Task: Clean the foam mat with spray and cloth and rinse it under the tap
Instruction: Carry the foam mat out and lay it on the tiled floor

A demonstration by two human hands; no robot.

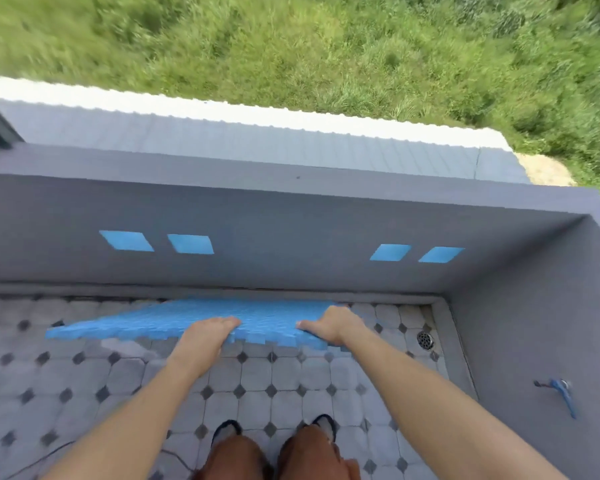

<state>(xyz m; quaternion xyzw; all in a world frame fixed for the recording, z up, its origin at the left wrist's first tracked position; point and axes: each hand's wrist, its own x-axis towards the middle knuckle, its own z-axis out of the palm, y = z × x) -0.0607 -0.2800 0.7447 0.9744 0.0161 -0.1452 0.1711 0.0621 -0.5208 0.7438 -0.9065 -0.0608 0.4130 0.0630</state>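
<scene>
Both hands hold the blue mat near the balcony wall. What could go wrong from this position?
The left hand and right hand grip only the near edge of the mat, so its far part could sag or slip free. The floor tiles below it look damp, so feet may slide. The tap sits low at the right, easy to bump.
</scene>
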